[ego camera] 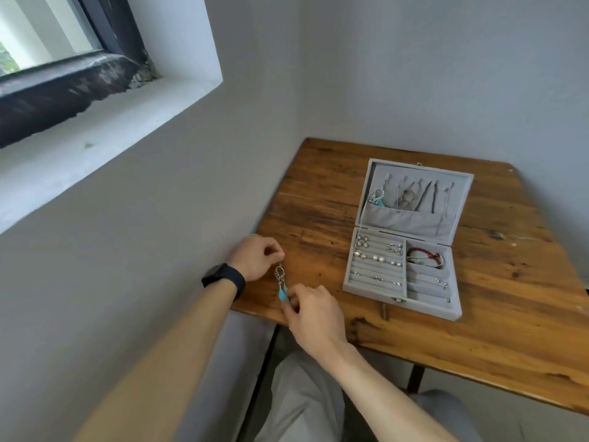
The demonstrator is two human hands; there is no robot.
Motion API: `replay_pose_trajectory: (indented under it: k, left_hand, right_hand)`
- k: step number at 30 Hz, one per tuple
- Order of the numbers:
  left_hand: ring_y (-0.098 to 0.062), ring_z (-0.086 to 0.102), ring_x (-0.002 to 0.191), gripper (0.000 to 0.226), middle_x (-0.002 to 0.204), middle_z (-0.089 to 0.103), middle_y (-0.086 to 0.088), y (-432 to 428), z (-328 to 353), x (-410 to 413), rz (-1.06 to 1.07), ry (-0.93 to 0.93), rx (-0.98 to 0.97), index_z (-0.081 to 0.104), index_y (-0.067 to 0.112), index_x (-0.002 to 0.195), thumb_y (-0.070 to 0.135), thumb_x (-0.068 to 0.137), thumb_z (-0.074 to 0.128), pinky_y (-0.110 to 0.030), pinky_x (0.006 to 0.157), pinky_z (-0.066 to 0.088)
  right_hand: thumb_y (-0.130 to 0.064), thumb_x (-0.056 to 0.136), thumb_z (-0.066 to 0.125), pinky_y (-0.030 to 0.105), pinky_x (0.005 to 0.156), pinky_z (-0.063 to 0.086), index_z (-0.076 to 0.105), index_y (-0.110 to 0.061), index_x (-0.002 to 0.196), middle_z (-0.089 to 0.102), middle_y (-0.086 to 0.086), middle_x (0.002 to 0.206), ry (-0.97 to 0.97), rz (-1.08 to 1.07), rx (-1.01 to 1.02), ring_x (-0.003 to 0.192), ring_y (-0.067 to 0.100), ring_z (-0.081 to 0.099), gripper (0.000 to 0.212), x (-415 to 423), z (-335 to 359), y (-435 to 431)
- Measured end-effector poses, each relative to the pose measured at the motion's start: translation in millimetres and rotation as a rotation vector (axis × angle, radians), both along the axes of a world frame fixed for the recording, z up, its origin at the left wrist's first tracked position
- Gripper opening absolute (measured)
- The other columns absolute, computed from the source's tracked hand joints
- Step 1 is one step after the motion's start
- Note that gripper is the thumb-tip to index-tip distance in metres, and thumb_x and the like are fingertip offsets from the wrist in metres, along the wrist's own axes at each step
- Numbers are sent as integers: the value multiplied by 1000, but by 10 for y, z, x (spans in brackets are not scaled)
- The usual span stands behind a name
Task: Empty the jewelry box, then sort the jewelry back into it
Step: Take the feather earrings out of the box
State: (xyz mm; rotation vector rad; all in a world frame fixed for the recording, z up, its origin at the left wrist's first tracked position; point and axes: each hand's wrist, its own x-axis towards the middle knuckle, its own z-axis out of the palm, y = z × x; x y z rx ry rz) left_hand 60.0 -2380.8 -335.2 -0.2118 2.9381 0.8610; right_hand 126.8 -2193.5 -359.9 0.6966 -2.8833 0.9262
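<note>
Turquoise drop earring (281, 283) pinched between left hand (255, 257) above and right hand (314, 311) below; jewelry box (402, 269) open right of both, mostly full. Emptying step; next, set down clear of table (497, 330) edge

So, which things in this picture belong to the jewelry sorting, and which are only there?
Belong to the job:
jewelry box, open
turquoise earring, held by left hand and right hand
matching earring in the lid
red bracelet
pearl earrings

Only there:
wooden table
black watch
window
</note>
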Motion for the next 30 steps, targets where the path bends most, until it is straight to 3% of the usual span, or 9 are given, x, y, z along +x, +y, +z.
replay_pose_trajectory:
  k: [8,12,18,23,26,30]
  left_hand:
    - [-16,51,118,3,119,59,3,54,-118,-60,-3,84,-53,71,44,90,46,89,68,-40,101,45]
    - [-16,50,120,14,125,56,2,58,-96,-6,9,89,-26,74,39,104,43,91,68,-39,104,44]
    - [-15,50,124,21,131,56,3,107,-9,53,14,53,-29,75,31,111,40,94,64,-29,103,38]
    - [-15,53,125,26,134,60,5,107,111,59,32,-29,63,68,32,119,40,96,61,-31,104,41]
    - [-16,50,130,33,140,58,5,147,175,-6,10,-39,74,62,29,130,38,98,58,-30,105,39]
    - [-17,47,134,46,147,51,2,403,324,-269,-54,49,115,50,28,143,37,99,58,-27,107,37]
  right_hand:
    - [-38,93,60,31,77,50,69,-28,95,67,-9,94,51,-47,8,91,12,52,14,4,-181,-130]
    - [-39,94,57,32,78,48,74,-28,108,58,-7,100,96,34,-25,95,13,49,25,67,-285,-95]
    - [-43,97,49,31,87,45,63,-31,130,53,-10,117,56,230,-21,106,11,45,38,87,-178,86]
    - [-35,98,56,18,93,48,62,-29,131,56,-16,118,31,200,-131,109,-1,50,35,-11,17,499]
    - [-33,97,61,5,89,40,64,-27,127,58,-18,116,43,94,-161,104,-4,54,31,-278,258,787]
    - [-29,95,63,22,90,51,64,-23,125,60,-15,110,90,-41,-164,100,-1,57,31,-865,573,1034]
